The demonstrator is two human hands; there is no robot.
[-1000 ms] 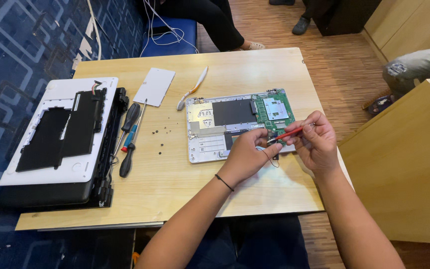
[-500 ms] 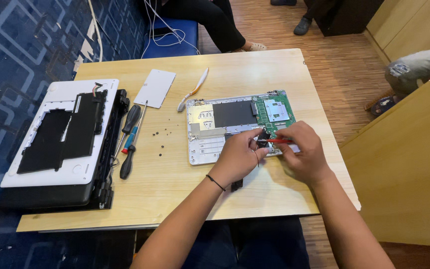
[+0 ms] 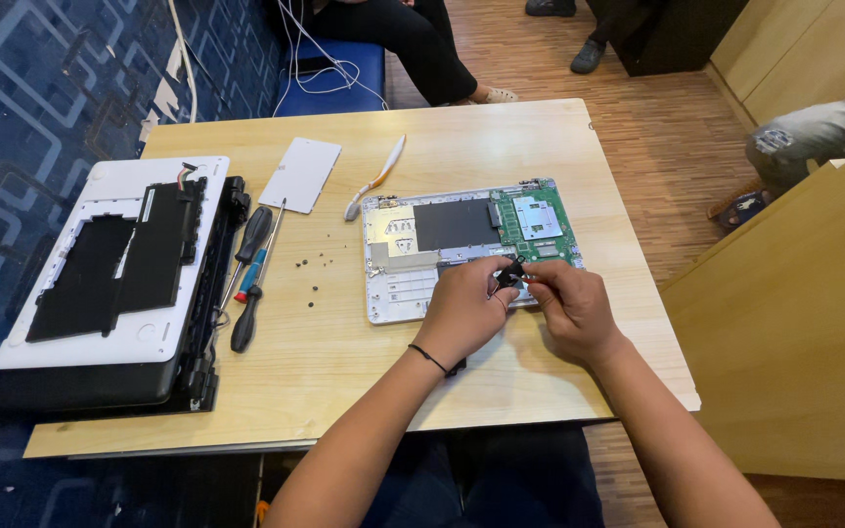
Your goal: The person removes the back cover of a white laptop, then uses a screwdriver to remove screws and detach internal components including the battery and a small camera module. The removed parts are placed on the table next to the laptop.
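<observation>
Wooden table top (image 3: 462,147), pale and scuffed, with both hands meeting at the near right edge of the opened white laptop chassis (image 3: 398,269). Left hand (image 3: 466,311) and right hand (image 3: 571,308) sit just beside each other, fingertips pinched together on a small black part (image 3: 512,275) held right between them, over the near edge of the chassis. Neither hand is really nearer, the part sits between both sets of fingers, and it's too small to tell its long axis.

Just past the hands, the green circuit board (image 3: 537,220) fills the far right of the chassis, with a dark sheet left of it. Left across the table: loose black screws (image 3: 310,266), then red, blue and black screwdrivers (image 3: 249,284) lying near-to-far. Further left, a white laptop cover with black battery panels (image 3: 114,279). Far side has a small white rectangular plate (image 3: 300,174) and a white-and-orange brush (image 3: 376,181).
</observation>
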